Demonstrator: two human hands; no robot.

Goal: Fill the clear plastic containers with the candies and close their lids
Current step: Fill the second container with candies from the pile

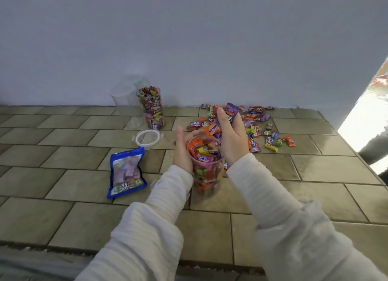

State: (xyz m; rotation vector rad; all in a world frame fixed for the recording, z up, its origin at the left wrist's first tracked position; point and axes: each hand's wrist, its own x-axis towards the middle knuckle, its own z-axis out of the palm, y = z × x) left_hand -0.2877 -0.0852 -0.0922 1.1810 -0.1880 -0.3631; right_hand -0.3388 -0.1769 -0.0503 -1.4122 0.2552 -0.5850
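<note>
- The clear container [206, 171] you are filling stands upright on the tiled floor [63, 217], just in front of you, between your two forearms. It is packed with wrapped candies nearly to its open rim.
- Your left hand [182, 152] wraps the container's left side near the rim, thumb pointing up, fingers curled round the far wall.
- Your right hand [231, 138] hovers over the mouth of the container, clutching a bunch of candies [225, 118]; an orange mentos wrapper and a purple wrapper poke out of your grip.
- The loose candy pile [258, 129] is spread on the floor just beyond and to the right of your right hand, reaching back to the wall [189, 39].
- A white-ringed lid [148, 138] lies flat on the floor, to the left of your left hand and apart from it.
- A second filled container [151, 107] stands upright near the wall, beyond the lid, its mouth open and candies heaped above the rim.
- Beside it, to the left, are empty clear containers [123, 96]; how many, you cannot tell through the see-through plastic.
- A blue candy bag [126, 172] lies flat on the floor, left of your left sleeve [147, 228].
</note>
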